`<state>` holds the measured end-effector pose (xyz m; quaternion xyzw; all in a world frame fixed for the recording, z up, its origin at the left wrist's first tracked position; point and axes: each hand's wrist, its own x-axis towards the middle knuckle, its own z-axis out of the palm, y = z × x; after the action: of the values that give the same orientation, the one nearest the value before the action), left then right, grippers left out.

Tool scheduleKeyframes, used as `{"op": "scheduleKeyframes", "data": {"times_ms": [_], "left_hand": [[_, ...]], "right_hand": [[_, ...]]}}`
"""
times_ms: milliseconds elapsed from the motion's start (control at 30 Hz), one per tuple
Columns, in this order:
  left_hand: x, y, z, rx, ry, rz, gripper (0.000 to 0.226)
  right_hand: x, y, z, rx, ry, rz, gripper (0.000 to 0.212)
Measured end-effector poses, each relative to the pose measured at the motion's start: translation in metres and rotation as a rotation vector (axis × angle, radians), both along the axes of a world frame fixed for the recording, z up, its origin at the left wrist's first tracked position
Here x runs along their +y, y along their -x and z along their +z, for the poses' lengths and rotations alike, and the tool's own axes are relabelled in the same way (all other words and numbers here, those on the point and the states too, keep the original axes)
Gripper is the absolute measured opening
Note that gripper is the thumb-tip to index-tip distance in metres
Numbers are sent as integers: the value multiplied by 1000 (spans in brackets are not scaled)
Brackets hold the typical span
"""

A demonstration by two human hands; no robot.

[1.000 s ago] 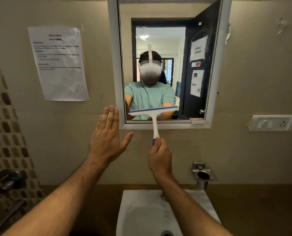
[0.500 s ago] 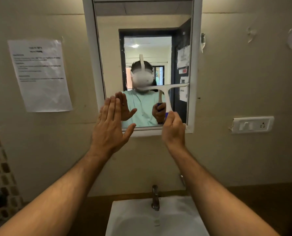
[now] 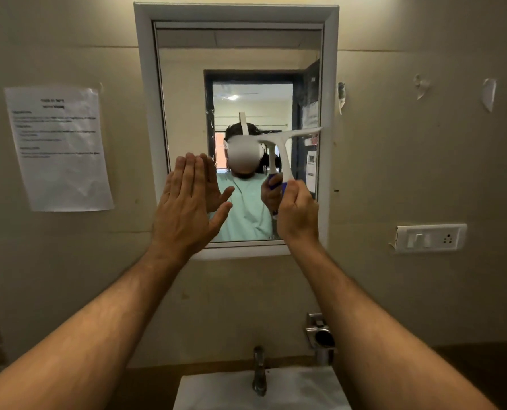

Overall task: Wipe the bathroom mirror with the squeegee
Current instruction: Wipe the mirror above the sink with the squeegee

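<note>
Head view: right hand [image 3: 298, 214] clenched round the white, blue-gripped plastic squeegee [image 3: 284, 149], blade against the white-framed wall mirror [image 3: 237, 54]; left hand [image 3: 187, 211] flat, fingers [image 3: 190, 173] spread loose.

The upper glass of the white-framed wall mirror [image 3: 149, 84] lies bare above the white T-shaped plastic squeegee [image 3: 284, 143]. Its blade's right end meets the frame's inner edge. The flat left hand [image 3: 187, 208] covers the lower left corner.
</note>
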<state>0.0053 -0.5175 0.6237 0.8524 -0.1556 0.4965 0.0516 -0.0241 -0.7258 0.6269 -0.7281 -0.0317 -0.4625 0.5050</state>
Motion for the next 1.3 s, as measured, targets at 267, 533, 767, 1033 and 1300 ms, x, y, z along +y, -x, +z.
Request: {"op": "scheduleKeyframes", "data": {"times_ms": [267, 533, 767, 1033, 1300], "left_hand": [[-1, 1, 5, -36, -43, -14, 95], [4, 6, 23, -63, -52, 21, 94], [6, 11, 25, -93, -50, 6, 93], [8, 9, 30, -88, -41, 1, 93], [-4, 14, 33, -102, -40, -28, 93]], "right_hand": [[-6, 3, -58, 67, 71, 13, 32], [-1, 5, 30, -21, 49, -16, 42], [-11, 1, 3, 102, 80, -41, 39], [-3, 12, 27, -9, 81, -60, 38], [-9, 9, 73, 68, 3, 41, 42]]}}
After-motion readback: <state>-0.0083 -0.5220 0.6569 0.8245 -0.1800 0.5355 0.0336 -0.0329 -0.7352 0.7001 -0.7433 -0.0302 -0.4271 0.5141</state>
